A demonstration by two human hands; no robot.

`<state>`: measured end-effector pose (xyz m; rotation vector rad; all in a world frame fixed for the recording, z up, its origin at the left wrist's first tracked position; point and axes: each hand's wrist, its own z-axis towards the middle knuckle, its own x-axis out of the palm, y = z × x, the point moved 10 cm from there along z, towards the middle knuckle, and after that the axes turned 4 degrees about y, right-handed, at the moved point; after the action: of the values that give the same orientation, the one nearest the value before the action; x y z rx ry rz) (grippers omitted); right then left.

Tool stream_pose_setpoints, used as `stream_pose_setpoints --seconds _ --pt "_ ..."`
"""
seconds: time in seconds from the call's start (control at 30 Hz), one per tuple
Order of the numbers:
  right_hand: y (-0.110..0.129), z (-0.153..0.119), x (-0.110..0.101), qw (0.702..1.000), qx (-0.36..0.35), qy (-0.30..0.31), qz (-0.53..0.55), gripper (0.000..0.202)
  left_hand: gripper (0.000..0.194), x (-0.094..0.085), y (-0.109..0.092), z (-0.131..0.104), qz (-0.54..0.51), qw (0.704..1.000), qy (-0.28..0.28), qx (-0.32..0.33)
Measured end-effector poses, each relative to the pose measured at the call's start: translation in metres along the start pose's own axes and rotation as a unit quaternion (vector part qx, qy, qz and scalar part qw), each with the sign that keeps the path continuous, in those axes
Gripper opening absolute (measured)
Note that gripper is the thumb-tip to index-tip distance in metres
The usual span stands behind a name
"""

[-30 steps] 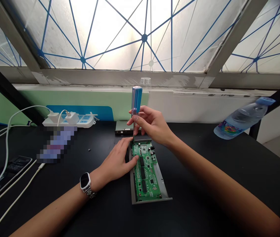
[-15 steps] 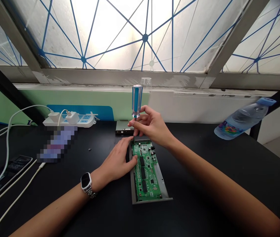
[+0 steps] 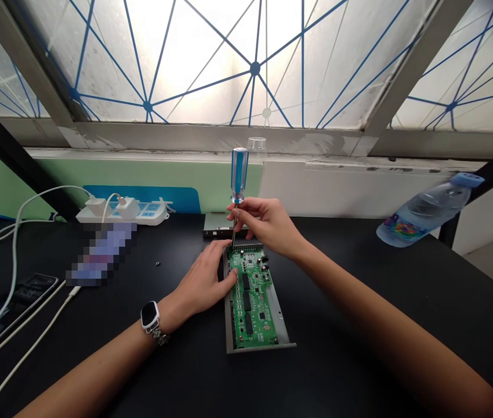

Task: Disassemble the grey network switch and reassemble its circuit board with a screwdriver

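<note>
A green circuit board (image 3: 253, 302) lies in a grey metal tray (image 3: 282, 325) on the black table. My left hand (image 3: 205, 278), with a watch on its wrist, rests on the left edge of the tray, its thumb on the board and its fingers near the far left corner. My right hand (image 3: 266, 223) pinches the shaft of a screwdriver (image 3: 239, 174) with a blue and clear handle. The screwdriver stands nearly upright, its tip down at the board's far left corner beside my left fingertips. The tip itself is hard to make out.
Behind the board lies a flat metal box (image 3: 218, 222). A tiny screw (image 3: 158, 264) sits left of my left hand. Farther left are a power strip (image 3: 153, 213), white cables and a dark phone (image 3: 33, 287). A tilted water bottle (image 3: 429, 209) is at the right.
The board and tray have shifted slightly left and away from me. My left hand has moved a little left with them. The screwdriver has shifted left, and my right fingers sit slightly lower.
</note>
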<state>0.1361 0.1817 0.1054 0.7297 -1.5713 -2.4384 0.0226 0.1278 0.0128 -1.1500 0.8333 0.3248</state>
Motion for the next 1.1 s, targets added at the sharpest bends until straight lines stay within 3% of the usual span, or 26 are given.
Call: stream_pose_setpoints --seconds 0.27,0.67,1.1 --pt "0.008 0.000 0.012 0.998 -0.043 0.030 -0.034 0.021 0.043 -0.012 -0.007 0.009 -0.064 0.995 -0.060 0.052" --pt "-0.001 -0.001 0.017 0.999 -0.013 0.046 0.012 0.020 0.030 -0.023 -0.013 0.027 -0.175 0.978 -0.099 0.057" --pt "-0.011 -0.005 0.004 0.996 0.041 -0.022 -0.071 0.022 0.023 -0.022 0.004 0.034 -0.281 0.947 -0.151 0.041"
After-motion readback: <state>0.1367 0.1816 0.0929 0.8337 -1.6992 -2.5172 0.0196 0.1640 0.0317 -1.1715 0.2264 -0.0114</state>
